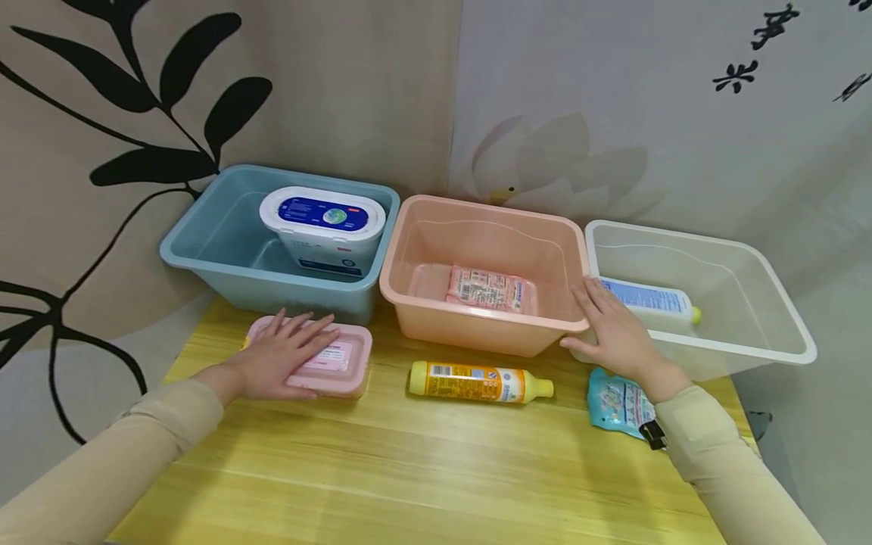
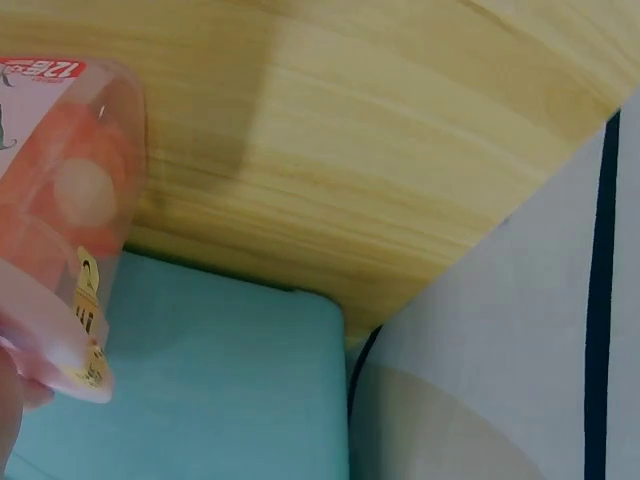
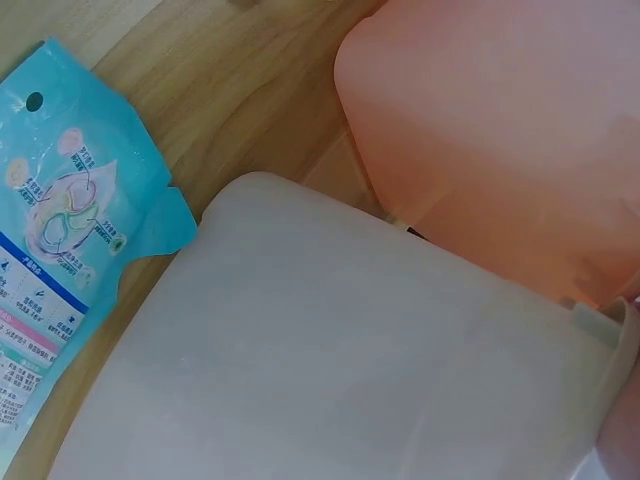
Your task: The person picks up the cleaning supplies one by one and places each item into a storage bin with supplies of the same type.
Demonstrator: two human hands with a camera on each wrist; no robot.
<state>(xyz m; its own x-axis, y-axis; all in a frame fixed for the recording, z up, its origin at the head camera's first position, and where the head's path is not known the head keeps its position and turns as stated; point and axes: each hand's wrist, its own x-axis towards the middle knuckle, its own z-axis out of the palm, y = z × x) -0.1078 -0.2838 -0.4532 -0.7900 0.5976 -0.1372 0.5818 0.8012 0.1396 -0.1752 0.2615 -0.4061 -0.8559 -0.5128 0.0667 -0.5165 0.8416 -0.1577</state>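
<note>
In the head view my left hand (image 1: 281, 362) rests with spread fingers on the lid of a pink plastic box (image 1: 353, 350), in front of the blue tub (image 1: 272, 274). Through the box's clear side, the left wrist view shows orange-red contents (image 2: 85, 170). My right hand (image 1: 618, 337) touches the adjoining rims of the peach tub (image 1: 470, 329) and the white tub (image 1: 749, 350), its fingers extended and thumb apart. A yellow bottle (image 1: 477, 382) lies on its side between my hands. Beneath my right wrist lies a turquoise pouch (image 1: 616, 405).
The blue tub holds a white lidded container (image 1: 323, 227) with a blue label. Inside the peach tub is a pink printed packet (image 1: 487, 290), and a white bottle (image 1: 650, 301) lies in the white tub. The wooden table (image 1: 422, 477) ends near a curtain (image 1: 361, 91) behind the tubs.
</note>
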